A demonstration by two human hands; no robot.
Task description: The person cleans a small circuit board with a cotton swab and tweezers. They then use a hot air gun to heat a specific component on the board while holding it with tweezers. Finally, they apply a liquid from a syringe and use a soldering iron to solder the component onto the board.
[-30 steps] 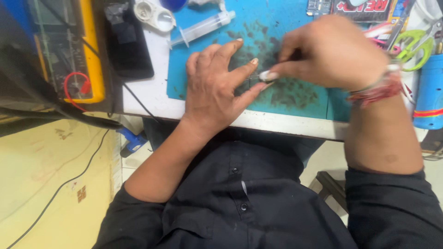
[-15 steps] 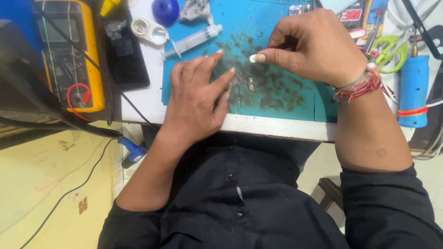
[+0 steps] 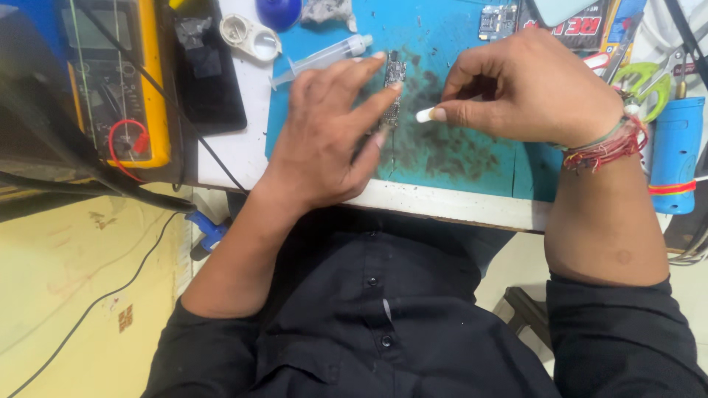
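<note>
We look down from a head camera at our own two hands over a blue work mat (image 3: 457, 158) smeared with dark grime; the mat lies on a white table (image 3: 442, 206) whose near edge runs just above our black shirt (image 3: 383, 317).

A small narrow circuit board (image 3: 394, 88) lies on the mat between the hands; its long axis runs away from us, one short end pointing toward the far side of the table and the other toward our body.

Our left hand (image 3: 328, 144) rests palm down on the mat with the fingers spread and relaxed, gripping nothing; two fingertips (image 3: 397, 87) touch the left edge of the board and pin it flat.

Our right hand (image 3: 527, 92) is curled, thumb and forefinger pinched on a thin white stick (image 3: 425, 114); its blunt white tip points left toward the board and sits just beside it, though we cannot tell whether it touches; red threads (image 3: 601, 151) circle that wrist.

Beyond the left hand lies a clear syringe (image 3: 324, 59), slanting across the mat's edge; a yellow meter (image 3: 110, 81) with a red wire and a black phone (image 3: 210, 74) sit at far left; green-handled scissors (image 3: 645, 81) and a blue cylinder (image 3: 675, 155) sit at far right.
</note>
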